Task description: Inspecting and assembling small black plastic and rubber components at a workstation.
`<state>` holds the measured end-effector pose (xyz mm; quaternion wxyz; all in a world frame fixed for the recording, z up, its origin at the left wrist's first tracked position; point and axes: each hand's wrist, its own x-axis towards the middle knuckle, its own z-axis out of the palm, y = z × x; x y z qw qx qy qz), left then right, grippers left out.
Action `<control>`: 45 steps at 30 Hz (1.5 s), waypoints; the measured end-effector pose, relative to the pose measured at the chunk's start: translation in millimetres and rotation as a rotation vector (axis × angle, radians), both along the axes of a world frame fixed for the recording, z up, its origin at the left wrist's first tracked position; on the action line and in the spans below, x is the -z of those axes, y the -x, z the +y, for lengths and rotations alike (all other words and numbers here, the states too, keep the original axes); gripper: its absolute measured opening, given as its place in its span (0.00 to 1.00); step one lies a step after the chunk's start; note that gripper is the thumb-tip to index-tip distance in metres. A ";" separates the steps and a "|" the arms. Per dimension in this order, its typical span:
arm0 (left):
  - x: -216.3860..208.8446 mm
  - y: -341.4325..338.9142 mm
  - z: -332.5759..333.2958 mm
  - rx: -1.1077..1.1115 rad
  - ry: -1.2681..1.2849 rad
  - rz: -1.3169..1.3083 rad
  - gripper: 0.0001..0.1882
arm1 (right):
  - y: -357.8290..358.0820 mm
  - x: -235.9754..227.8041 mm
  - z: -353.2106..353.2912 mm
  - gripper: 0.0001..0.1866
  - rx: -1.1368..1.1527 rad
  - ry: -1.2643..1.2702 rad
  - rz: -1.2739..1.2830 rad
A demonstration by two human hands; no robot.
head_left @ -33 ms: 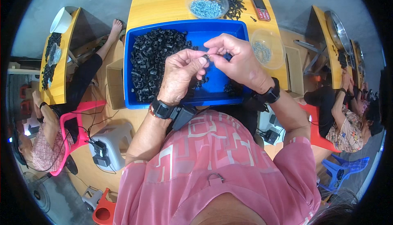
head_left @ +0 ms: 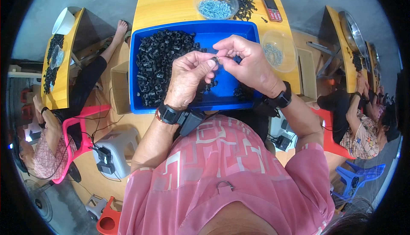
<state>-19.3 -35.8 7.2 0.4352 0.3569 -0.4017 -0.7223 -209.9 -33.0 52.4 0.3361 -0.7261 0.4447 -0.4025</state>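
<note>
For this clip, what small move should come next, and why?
Perhaps hold the left grip steady and nudge the right grip gently inward: the left one pinches a tiny dark piece over the blue tray, with the right fingertips close against it. Finer detail is too small to tell.

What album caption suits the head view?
Left hand, right hand and a tiny piece above a blue tray of black parts.

A red mobile phone point(head_left: 271, 9) lies at one o'clock, a pale plastic stool point(head_left: 116, 144) stands at eight, and a blue plastic seat point(head_left: 368, 173) at four.
</note>
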 end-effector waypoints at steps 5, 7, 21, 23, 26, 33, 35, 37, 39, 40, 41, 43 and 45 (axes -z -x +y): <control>-2.0 0.4 -0.4 0.003 -0.006 0.001 0.09 | -1.9 13.6 -1.7 0.12 0.079 -0.031 -0.128; -2.0 0.0 -0.4 0.007 -0.008 -0.004 0.09 | -3.0 15.5 -2.5 0.12 0.093 0.016 -0.166; 3.6 -0.5 -0.1 -0.026 0.004 0.034 0.06 | -8.6 4.3 9.6 0.10 0.025 0.209 0.029; 1.8 0.5 -1.6 -0.090 0.012 0.056 0.06 | -6.2 8.2 4.7 0.10 0.036 0.194 -0.007; 4.5 -2.2 -6.2 -0.277 0.046 0.175 0.08 | -2.6 12.7 -18.1 0.12 0.128 0.087 -0.163; 4.6 -9.0 -6.1 -0.463 0.037 0.297 0.06 | 6.8 24.8 -50.0 0.11 -0.058 -0.129 0.293; 4.5 -9.3 -6.3 -0.493 0.032 0.304 0.06 | 3.3 33.1 -57.7 0.11 -0.090 -0.096 0.356; 4.7 -10.9 -6.2 -0.554 0.059 0.318 0.06 | -0.5 37.4 -66.0 0.10 -0.129 -0.063 0.435; 2.7 -10.7 -5.5 -0.584 0.066 0.323 0.07 | -3.5 36.9 -70.1 0.10 -0.148 -0.031 0.460; 2.3 -11.0 -5.3 -0.611 0.074 0.329 0.07 | -5.3 36.6 -72.4 0.10 -0.163 0.001 0.486; 2.7 -11.8 -5.4 -0.615 0.074 0.329 0.07 | -7.5 37.6 -75.4 0.10 -0.167 0.001 0.486; 3.3 -12.3 -5.1 -0.635 0.079 0.332 0.08 | -11.0 40.9 -80.7 0.11 -0.159 0.040 0.457; 2.0 -11.8 -4.5 -0.639 0.077 0.326 0.08 | -16.5 46.5 -85.9 0.11 -0.159 0.018 0.451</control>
